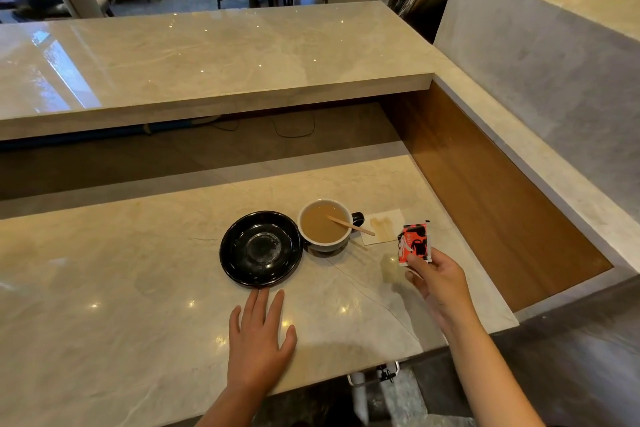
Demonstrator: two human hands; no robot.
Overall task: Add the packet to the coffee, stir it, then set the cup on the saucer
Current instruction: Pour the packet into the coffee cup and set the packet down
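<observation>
A cup (pixel 323 242) of milky coffee stands on the marble counter, its dark handle pointing right. A wooden stirrer (pixel 351 225) leans in it, tip out over the right rim. Just left of the cup, touching or nearly so, lies an empty black saucer (pixel 260 248). My right hand (pixel 437 279) holds a red, black and white packet (pixel 414 243) upright, right of the cup and above the counter. My left hand (pixel 260 340) rests flat on the counter, fingers spread, just in front of the saucer.
A stained white napkin (pixel 382 226) lies behind and right of the cup. The counter (pixel 121 288) ends at a wooden side panel (pixel 485 191) on the right. A raised marble ledge (pixel 207 55) runs across behind, with chairs beyond.
</observation>
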